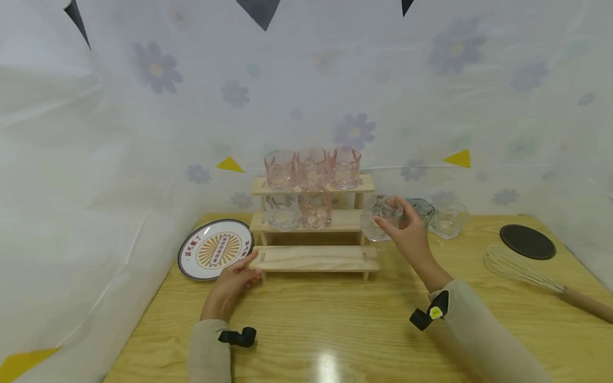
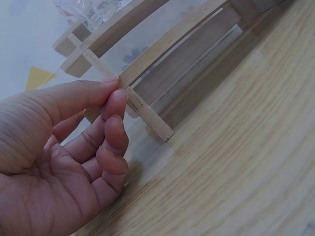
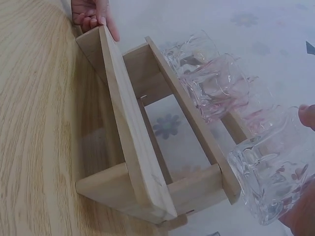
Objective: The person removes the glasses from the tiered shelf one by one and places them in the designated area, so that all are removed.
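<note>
A three-step wooden shelf stand (image 1: pixel 313 259) stands on the table. My left hand (image 1: pixel 230 287) pinches the left end of its lowest step between thumb and forefinger, as the left wrist view shows. My right hand (image 1: pixel 413 236) grips a clear glass cup (image 1: pixel 373 226), thumb on the near side, fingers behind. In the right wrist view this cup (image 3: pixel 268 169) is close to the right end of the middle step. On that step stand a clear cup (image 1: pixel 282 213) and a pink-tinted cup (image 1: pixel 316 210). Three pink-tinted cups (image 1: pixel 312 167) line the top step.
Behind my right hand are a grey-blue glass cup (image 1: pixel 422 210) and another clear cup (image 1: pixel 449 222). A black round mat (image 1: pixel 528 241) and a whisk (image 1: pixel 541 279) lie at the right. At the left, a patterned plate (image 1: pixel 191 260) sits beside the stand. A white flowered sheet hangs behind.
</note>
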`<action>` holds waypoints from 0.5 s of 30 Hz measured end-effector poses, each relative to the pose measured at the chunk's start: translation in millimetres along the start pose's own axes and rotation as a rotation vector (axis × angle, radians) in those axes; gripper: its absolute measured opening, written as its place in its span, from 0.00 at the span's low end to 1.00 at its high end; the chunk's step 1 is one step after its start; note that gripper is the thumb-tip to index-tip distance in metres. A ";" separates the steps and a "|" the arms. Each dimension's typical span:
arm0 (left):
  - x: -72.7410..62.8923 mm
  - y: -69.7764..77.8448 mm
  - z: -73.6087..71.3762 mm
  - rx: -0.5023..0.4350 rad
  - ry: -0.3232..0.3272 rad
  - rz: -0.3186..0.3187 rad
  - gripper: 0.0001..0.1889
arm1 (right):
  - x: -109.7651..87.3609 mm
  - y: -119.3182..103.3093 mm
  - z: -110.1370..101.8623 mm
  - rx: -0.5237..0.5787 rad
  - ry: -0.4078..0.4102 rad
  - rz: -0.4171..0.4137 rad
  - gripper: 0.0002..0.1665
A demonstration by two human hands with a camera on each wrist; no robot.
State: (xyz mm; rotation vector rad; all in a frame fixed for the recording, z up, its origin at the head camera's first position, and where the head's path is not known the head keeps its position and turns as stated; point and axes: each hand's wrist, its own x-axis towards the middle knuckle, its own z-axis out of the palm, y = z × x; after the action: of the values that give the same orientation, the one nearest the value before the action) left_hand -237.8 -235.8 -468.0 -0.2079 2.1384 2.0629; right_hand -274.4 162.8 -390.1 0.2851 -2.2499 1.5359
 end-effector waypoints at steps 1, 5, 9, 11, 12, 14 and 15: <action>0.0 0.1 -0.3 -0.003 0.001 0.001 0.31 | -0.8 0.4 -3.2 -0.005 0.008 -0.008 0.42; 0.3 0.0 -0.6 -0.012 0.008 0.006 0.31 | -5.4 4.2 -14.7 -0.053 0.059 -0.045 0.41; 0.0 0.3 0.3 -0.012 0.007 0.007 0.31 | -11.6 12.0 -24.6 -0.076 0.099 -0.033 0.41; -0.5 0.7 0.8 -0.010 0.005 0.007 0.31 | -13.9 16.5 -28.6 -0.051 0.102 -0.020 0.41; -0.7 0.9 1.0 -0.009 0.005 0.009 0.31 | -15.0 18.8 -30.1 -0.040 0.098 -0.007 0.41; -1.1 1.2 1.4 -0.009 0.008 0.008 0.31 | -16.9 24.2 -32.4 -0.029 0.092 0.024 0.43; -1.2 1.4 1.4 -0.010 0.007 0.008 0.31 | -17.7 27.3 -33.3 -0.021 0.089 0.041 0.44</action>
State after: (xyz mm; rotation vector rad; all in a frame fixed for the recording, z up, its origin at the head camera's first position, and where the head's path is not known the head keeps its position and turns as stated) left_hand -236.9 -234.4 -466.4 -0.2083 2.1363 2.0806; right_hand -262.0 202.8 -410.2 0.1627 -2.2139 1.5137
